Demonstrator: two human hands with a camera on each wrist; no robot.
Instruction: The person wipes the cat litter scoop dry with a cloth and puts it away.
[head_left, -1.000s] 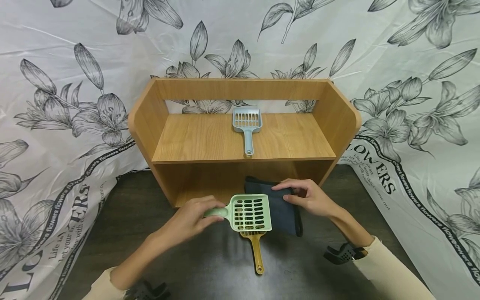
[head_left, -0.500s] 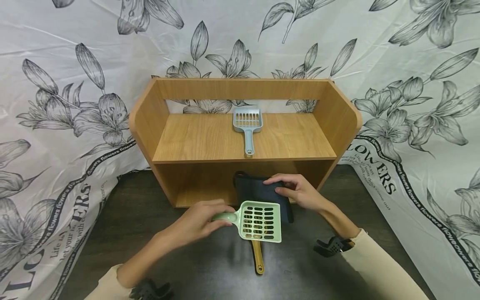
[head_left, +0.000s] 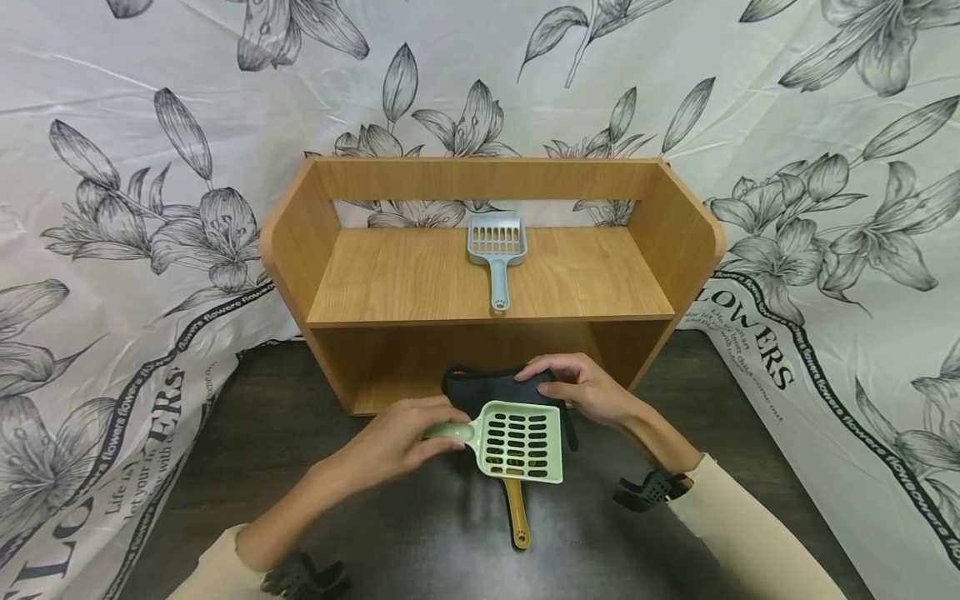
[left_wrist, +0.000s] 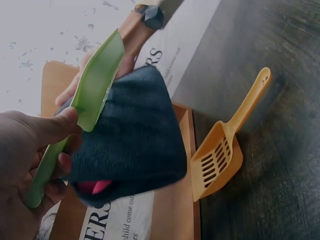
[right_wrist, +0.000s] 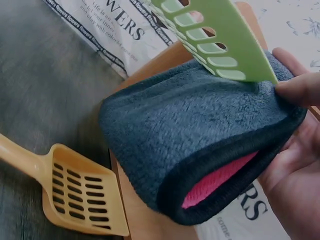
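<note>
My left hand (head_left: 423,435) grips the handle of a light green litter scoop (head_left: 516,440), its slotted head pointing right. In my right hand (head_left: 592,393) is a folded dark blue cloth (head_left: 480,389), pinched between thumb and fingers. The right wrist view shows the plush cloth (right_wrist: 165,125) with a pink inner side at the fold, and the green scoop's front edge (right_wrist: 245,77) right at it, close to the thumb. A yellow litter scoop (head_left: 517,515) lies below, its head hidden behind the green one in the head view.
Behind the hands stands a two-level wooden shelf (head_left: 405,279). On its upper board lies a light blue litter scoop (head_left: 498,279). The dark table (head_left: 585,533) extends in front, and a white flower-print sheet (head_left: 180,50) covers the back and sides.
The green scoop has shifted right and slightly toward me. My right hand has carried the cloth left, behind the scoop, and the cloth now looks tilted, with less of its face showing.
</note>
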